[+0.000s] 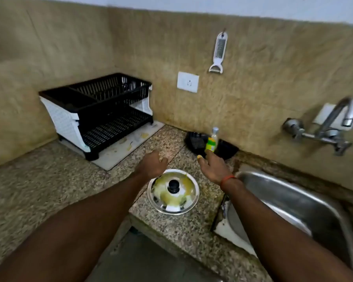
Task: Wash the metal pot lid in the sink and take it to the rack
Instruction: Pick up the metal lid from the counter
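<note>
On the speckled stone counter, just left of the sink, lies the metal pot lid. It sits flat with its black knob pointing up. Yellow-green smears cover its shiny top.

Both hands reach out over the counter, and neither one holds anything. The left hand hangs just past the far edge of the lid. Its fingers are loosely curled and a little apart. Its wrist covers a bit of the lid's rim, but whether it touches the lid is hard to tell. The right hand is to the right of the lid, not touching it. Its fingers are spread open and point toward a small bottle with a green and yellow label. The bottle stands by the wall beside a black thing. The fingertips are close to the bottle, and the blur hides whether they touch it. A red thread goes around the right wrist.

The rack, black and white with two shelves, stands far left on a white mat. The tap sticks out of the wall above the sink.
</note>
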